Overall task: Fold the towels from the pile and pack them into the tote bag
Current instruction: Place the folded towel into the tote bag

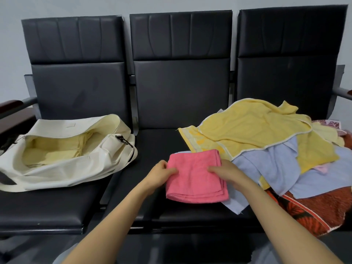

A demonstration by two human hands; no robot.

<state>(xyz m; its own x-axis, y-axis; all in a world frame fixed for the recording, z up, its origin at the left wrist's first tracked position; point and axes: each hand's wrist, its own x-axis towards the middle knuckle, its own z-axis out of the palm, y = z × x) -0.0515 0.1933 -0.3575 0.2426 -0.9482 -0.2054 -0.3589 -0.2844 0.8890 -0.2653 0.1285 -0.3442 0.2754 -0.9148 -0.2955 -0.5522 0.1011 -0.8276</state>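
On the middle black padded seat of a three-seat row lies a pink terry towel, folded into a thick square with its layered edges showing along the near and right sides. Its right part overlaps the edge of the pile. The left hand grips the towel's left edge, thumb on top and fingers curled under. The right hand clamps the right edge the same way. Just beside it, on the right seat, sits the pile of loose towels: a large yellow towel with a white border on top, a pale blue cloth beneath it, and a red-orange patterned towel at the bottom. On the left seat, apart from the pink towel, a cream fabric tote bag lies unzipped and gaping, with folded yellow towels inside. A pale rectangular patch on the bag's inner wall is too faint to read.
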